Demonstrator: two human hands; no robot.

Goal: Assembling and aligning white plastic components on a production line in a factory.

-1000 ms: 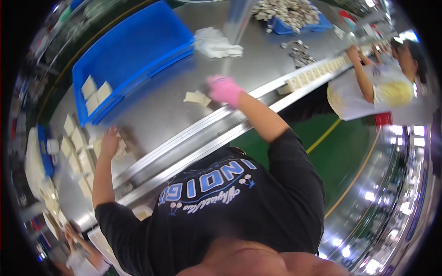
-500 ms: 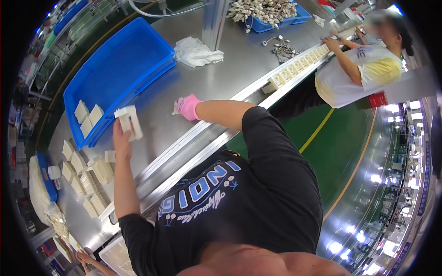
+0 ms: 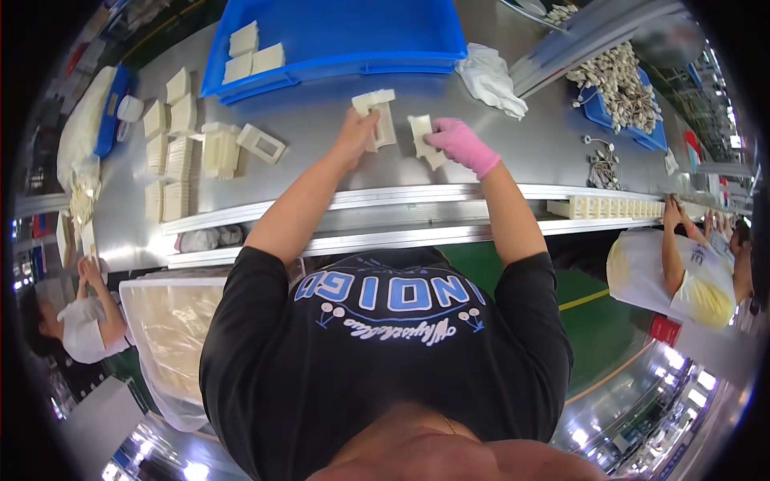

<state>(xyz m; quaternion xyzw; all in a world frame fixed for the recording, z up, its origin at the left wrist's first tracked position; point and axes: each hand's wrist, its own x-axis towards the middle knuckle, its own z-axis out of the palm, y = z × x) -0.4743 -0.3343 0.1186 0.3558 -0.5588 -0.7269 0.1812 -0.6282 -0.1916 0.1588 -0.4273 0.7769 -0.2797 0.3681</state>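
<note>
My bare left hand [image 3: 351,140] is closed on white rectangular plastic frames [image 3: 386,124], which look like a small stack held upright over the metal table. A short gap to the right, my right hand [image 3: 467,147] in a pink glove grips a white plastic piece [image 3: 420,135] between thumb and fingers. That piece hangs tilted, and its exact shape is blurred. Left of my left hand, a single white frame with a rectangular opening [image 3: 250,138] lies on the table beside stacked white frames [image 3: 218,152].
Beyond my hands stands a blue bin [image 3: 345,64] with several white stacks in it. A crumpled white cloth [image 3: 491,80] lies by a metal post [image 3: 561,56]. At right are a tray of cabled connectors [image 3: 618,88] and a rail holding white parts [image 3: 613,208]. Co-workers sit both sides.
The view has swung round to face the table squarely. My hands have come closer together, the left still holding white frames. A white piece now shows clearly in my right hand.
</note>
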